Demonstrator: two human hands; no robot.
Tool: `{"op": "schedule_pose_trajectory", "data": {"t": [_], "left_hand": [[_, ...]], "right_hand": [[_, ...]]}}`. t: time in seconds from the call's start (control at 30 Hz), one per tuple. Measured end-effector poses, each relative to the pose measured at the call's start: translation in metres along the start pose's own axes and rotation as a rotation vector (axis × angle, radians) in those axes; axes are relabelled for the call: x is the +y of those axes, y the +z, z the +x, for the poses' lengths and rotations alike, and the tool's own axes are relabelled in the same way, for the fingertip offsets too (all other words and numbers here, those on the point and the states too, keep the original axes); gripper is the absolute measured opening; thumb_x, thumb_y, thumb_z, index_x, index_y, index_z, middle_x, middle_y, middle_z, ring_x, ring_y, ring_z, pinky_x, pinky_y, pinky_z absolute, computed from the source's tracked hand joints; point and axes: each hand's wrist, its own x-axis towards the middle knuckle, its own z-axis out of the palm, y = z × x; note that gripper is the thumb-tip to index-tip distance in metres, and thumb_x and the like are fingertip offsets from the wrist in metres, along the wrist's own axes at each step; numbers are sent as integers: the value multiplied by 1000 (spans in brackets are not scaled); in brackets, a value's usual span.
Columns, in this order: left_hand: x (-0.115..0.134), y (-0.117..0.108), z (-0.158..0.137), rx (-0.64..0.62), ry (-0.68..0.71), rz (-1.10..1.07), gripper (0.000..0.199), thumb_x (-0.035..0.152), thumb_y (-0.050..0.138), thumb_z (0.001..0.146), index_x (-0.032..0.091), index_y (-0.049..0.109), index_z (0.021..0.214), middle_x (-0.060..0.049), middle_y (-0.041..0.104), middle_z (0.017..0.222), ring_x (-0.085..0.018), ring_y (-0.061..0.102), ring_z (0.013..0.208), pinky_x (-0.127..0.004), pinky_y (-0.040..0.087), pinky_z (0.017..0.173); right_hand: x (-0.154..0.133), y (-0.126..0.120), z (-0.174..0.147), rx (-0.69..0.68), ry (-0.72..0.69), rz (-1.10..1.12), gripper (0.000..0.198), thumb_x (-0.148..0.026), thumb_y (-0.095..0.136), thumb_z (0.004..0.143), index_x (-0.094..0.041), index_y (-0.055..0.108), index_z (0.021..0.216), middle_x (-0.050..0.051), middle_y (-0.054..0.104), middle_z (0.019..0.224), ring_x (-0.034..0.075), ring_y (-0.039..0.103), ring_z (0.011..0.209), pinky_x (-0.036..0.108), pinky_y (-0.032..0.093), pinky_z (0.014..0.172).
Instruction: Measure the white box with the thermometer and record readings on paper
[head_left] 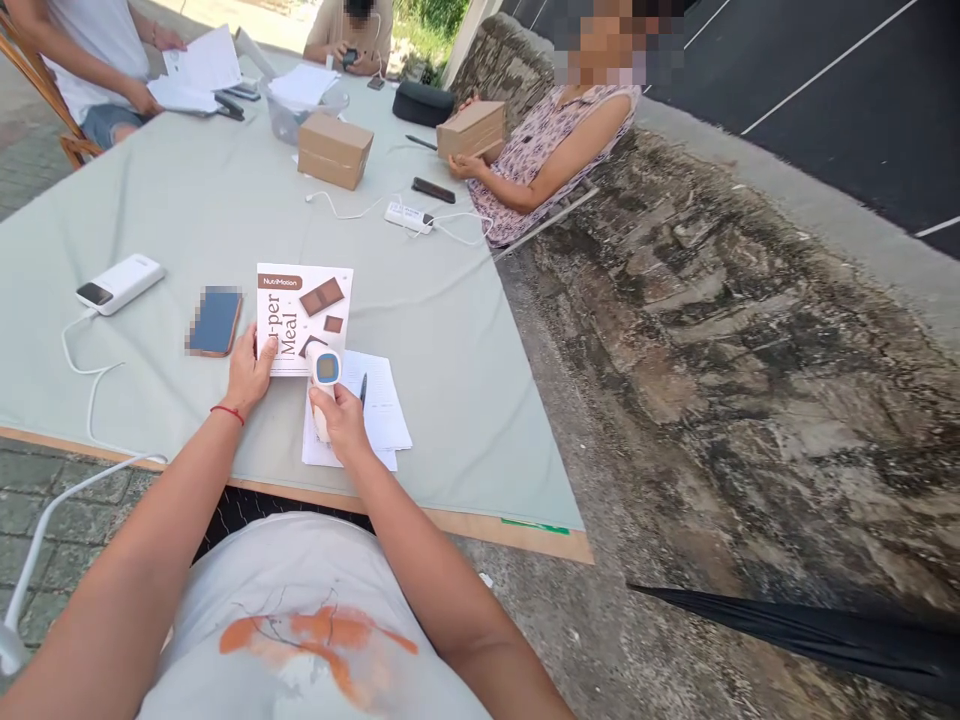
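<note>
My left hand (253, 368) grips the lower left edge of a white box (304, 300) printed with "NutriMotion" and brown chocolate-like pieces, thumb on its front. In my right hand (341, 415) is a white infrared thermometer (327, 368) with a blue-rimmed screen, its head overlapping the box's lower right corner. Under that hand lie sheets of paper (386, 425) with a dark pen (364, 389) on them. A phone (215, 322) rests on the table just left of my left hand.
A white power bank (120, 284) with a cable lies at left on the cloth-covered table (225, 220). Farther back are a cardboard box (335, 150), a plastic tub (289, 118) and a black case (424, 103). Several people sit around; one at right holds another cardboard box (472, 130).
</note>
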Motion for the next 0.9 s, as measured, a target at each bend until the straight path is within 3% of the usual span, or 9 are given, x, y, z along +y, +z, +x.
{"op": "schedule_pose_trajectory", "data": {"t": [0.27, 0.43, 0.6, 0.73, 0.9], "left_hand": [[5, -1, -1, -26, -57, -46, 62, 67, 43, 96, 16, 57, 127, -13, 66, 121, -28, 62, 110, -41, 49, 95], [4, -1, -2, -41, -71, -80, 64, 67, 47, 93, 16, 55, 130, -13, 65, 125, -29, 62, 113, -42, 48, 97], [-1, -1, 0, -38, -113, -50, 74, 68, 68, 78, 17, 55, 129, -13, 66, 121, -30, 64, 107, -45, 51, 93], [1, -2, -1, -48, -78, -60, 73, 65, 72, 76, 16, 56, 127, -13, 67, 119, -30, 64, 108, -45, 50, 95], [5, -4, 1, -75, -26, -162, 73, 64, 67, 82, 16, 50, 134, -15, 63, 125, -30, 63, 112, -44, 52, 94]], "right_hand": [[-3, -1, 0, -13, 33, 1, 43, -58, 66, 62, -18, 56, 76, -3, 48, 67, 14, 41, 69, 28, 35, 67], [-4, 2, -2, 15, -5, -12, 45, -57, 67, 63, -17, 61, 84, 0, 56, 77, 16, 46, 78, 28, 38, 75], [-5, 2, -3, -56, 9, 44, 46, -56, 71, 62, -18, 59, 85, -1, 56, 76, 16, 48, 77, 28, 40, 73], [-14, -5, -14, -98, -56, 113, 41, -52, 69, 68, -18, 60, 89, 0, 56, 78, 16, 49, 76, 28, 42, 73], [-37, -23, -38, 4, -186, 90, 47, -51, 73, 70, -18, 62, 102, 4, 64, 94, 19, 56, 86, 30, 46, 79]]}}
